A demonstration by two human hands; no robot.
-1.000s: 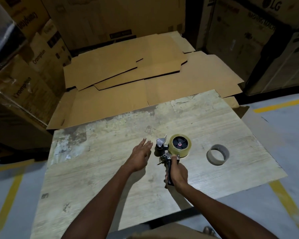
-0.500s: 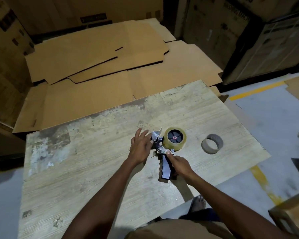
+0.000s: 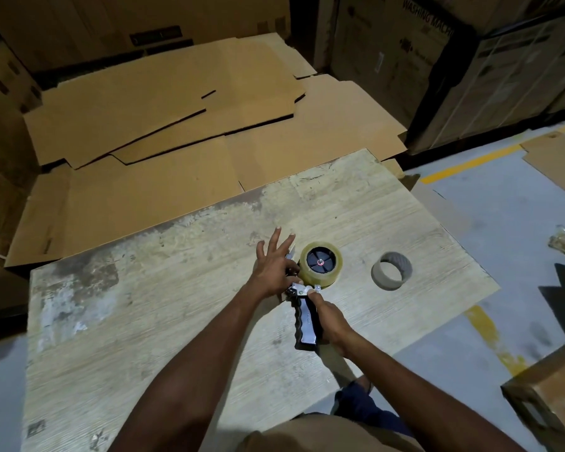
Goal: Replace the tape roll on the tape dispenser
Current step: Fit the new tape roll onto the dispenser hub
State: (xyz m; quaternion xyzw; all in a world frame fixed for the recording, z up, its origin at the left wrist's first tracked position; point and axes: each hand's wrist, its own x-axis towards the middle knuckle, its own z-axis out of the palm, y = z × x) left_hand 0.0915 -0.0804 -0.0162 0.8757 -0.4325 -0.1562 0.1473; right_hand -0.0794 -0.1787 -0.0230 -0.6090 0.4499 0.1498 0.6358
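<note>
The pale wood-grain desk [image 3: 177, 321] looks matt, worn and blotchy. On it, the black plastic dispenser handle [image 3: 307, 321] shines glossy beside bright metal brackets [image 3: 297, 288]. The yellowish clear tape roll [image 3: 335, 265] is smooth and shiny; the empty grey cardboard core [image 3: 380, 278] is dull. Flat brown corrugated cardboard sheets [image 3: 177, 109] beyond are matt.

one tape dispenser [image 3: 307, 308], one tape roll [image 3: 321, 267], one empty core [image 3: 391, 270]
</note>
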